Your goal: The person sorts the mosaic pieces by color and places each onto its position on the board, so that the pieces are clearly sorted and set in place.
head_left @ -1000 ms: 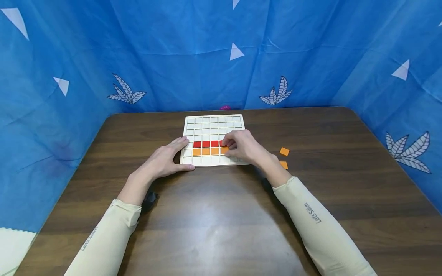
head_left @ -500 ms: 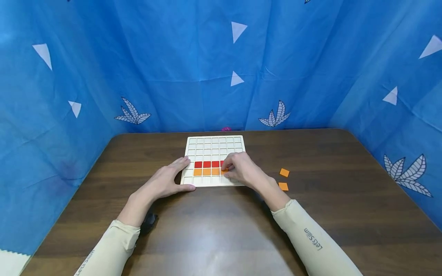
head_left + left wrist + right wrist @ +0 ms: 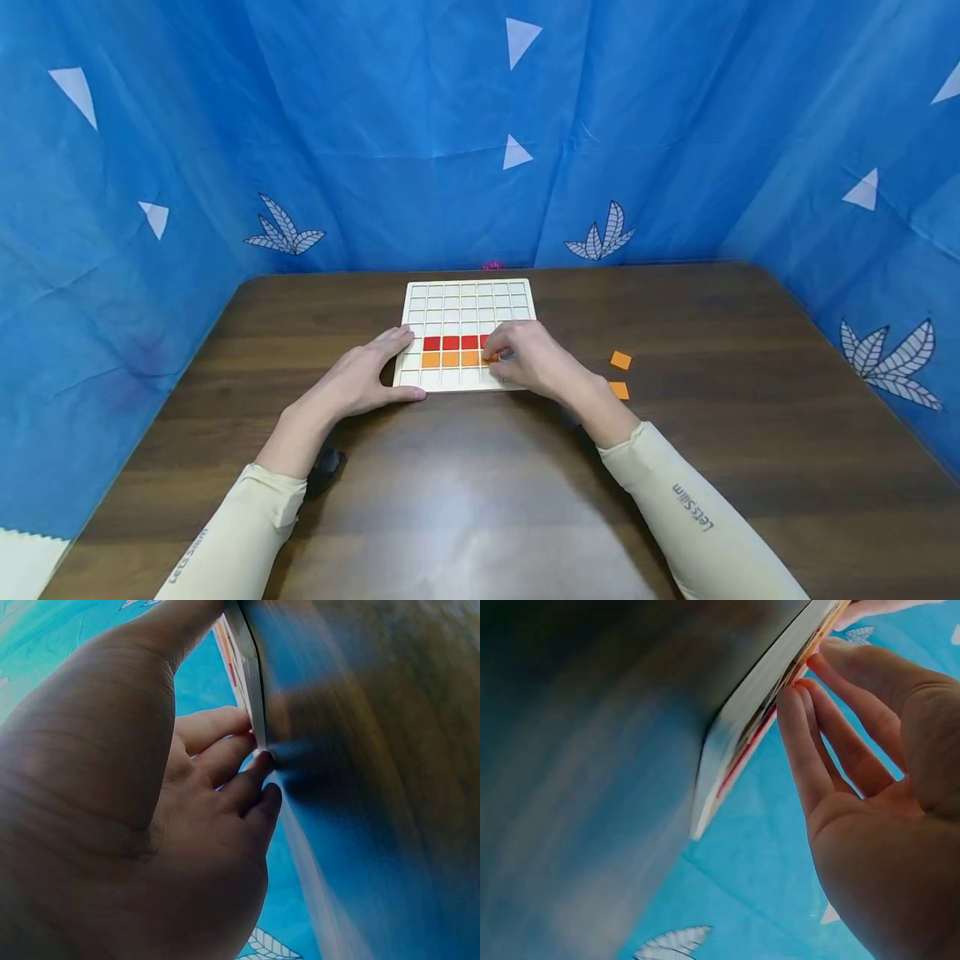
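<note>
A cream grid board (image 3: 468,290) lies on the brown table, with a row of red tiles (image 3: 450,342) above a row of orange tiles (image 3: 450,359) in its cells. Along the board's left side rests my left hand (image 3: 360,375), fingers extended on the edge and thumb at the near left corner. The thumb and fingers of my right hand (image 3: 536,358) pinch an orange square tile (image 3: 491,357) at the right end of the orange row. That hand partly hides this tile and the last red tile. In the right wrist view, its fingertips (image 3: 789,696) meet the board's surface.
Two loose orange tiles, one farther back (image 3: 621,360) and one nearer (image 3: 618,390), lie on the table (image 3: 450,483) to the right of my right hand. A blue patterned cloth (image 3: 420,150) hangs behind the table and at both sides.
The head view has tilted up and partly back down. Both hands stay at the same places on the board; my right fingers shift only slightly around the orange tile.
</note>
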The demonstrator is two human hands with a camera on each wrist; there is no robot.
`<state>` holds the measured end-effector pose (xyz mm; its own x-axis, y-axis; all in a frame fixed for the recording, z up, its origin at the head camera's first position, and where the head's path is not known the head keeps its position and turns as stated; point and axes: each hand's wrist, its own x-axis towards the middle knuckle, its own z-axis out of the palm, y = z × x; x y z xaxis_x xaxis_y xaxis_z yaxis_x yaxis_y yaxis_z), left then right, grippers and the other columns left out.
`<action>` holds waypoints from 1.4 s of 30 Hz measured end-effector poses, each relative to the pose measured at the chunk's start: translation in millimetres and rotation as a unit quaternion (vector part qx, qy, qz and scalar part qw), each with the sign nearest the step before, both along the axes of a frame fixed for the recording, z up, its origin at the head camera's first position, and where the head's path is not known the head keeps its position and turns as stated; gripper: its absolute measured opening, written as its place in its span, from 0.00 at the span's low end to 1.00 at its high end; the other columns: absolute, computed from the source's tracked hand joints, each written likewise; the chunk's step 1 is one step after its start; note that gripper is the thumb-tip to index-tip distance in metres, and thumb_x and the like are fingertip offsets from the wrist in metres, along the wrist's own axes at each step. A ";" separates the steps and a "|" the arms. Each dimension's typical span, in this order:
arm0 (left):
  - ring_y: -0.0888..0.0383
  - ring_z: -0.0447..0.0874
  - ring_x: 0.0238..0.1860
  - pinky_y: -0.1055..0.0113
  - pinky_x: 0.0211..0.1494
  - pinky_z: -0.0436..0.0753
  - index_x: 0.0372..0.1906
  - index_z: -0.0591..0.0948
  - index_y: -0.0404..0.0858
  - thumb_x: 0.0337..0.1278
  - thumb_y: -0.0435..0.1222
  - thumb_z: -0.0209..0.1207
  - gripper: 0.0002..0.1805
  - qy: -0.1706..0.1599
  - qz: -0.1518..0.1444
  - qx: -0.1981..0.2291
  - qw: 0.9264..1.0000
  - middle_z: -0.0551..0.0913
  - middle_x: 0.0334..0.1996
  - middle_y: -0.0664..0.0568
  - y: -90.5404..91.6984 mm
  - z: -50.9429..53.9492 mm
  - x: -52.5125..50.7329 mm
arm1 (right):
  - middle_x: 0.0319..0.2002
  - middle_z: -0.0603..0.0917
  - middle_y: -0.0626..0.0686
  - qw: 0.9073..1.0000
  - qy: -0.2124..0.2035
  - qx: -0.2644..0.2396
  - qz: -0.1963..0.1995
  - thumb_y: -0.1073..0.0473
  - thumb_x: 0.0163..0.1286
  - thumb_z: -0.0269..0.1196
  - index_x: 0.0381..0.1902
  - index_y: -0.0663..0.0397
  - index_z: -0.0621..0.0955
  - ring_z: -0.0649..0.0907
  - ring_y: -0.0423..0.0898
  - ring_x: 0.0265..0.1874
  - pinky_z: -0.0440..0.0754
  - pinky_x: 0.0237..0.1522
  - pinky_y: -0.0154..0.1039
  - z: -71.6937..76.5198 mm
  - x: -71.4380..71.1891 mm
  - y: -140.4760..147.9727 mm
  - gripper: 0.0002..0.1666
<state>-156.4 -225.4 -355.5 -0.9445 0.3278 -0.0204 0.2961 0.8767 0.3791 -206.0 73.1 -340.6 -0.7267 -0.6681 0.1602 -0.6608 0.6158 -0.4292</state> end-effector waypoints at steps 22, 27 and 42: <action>0.41 0.58 0.83 0.38 0.79 0.67 0.82 0.64 0.37 0.56 0.62 0.72 0.56 0.004 -0.002 0.003 1.000 0.60 0.83 0.41 -0.3 -3.0 0.2 | 0.51 0.90 0.55 0.993 0.005 -0.047 -0.107 0.57 0.70 0.74 0.51 0.55 0.90 0.87 0.53 0.51 0.86 0.59 0.55 0.7 -9.5 108.4 0.14; 0.39 0.61 0.82 0.38 0.78 0.69 0.81 0.65 0.35 0.56 0.62 0.72 0.56 0.011 -0.007 0.011 1.000 0.61 0.82 0.39 0.3 -3.3 2.8 | 0.54 0.89 0.57 0.989 -0.009 -0.022 -0.148 0.56 0.69 0.74 0.53 0.54 0.89 0.86 0.57 0.53 0.85 0.61 0.58 0.9 -8.8 137.9 0.17; 0.39 0.61 0.82 0.38 0.78 0.69 0.81 0.66 0.35 0.56 0.61 0.72 0.55 0.018 -0.010 0.012 1.000 0.61 0.82 0.39 -0.6 -4.9 3.6 | 0.52 0.88 0.57 0.982 -0.111 0.031 -0.152 0.50 0.64 0.79 0.57 0.55 0.87 0.84 0.56 0.52 0.85 0.60 0.59 8.9 -6.4 165.1 0.27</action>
<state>-152.8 -226.1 -360.5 -0.9378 0.3466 0.0211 0.3270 0.8612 0.3891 -212.5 238.1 -331.7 -0.9060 -0.4191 -0.0593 -0.3373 0.7995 -0.4970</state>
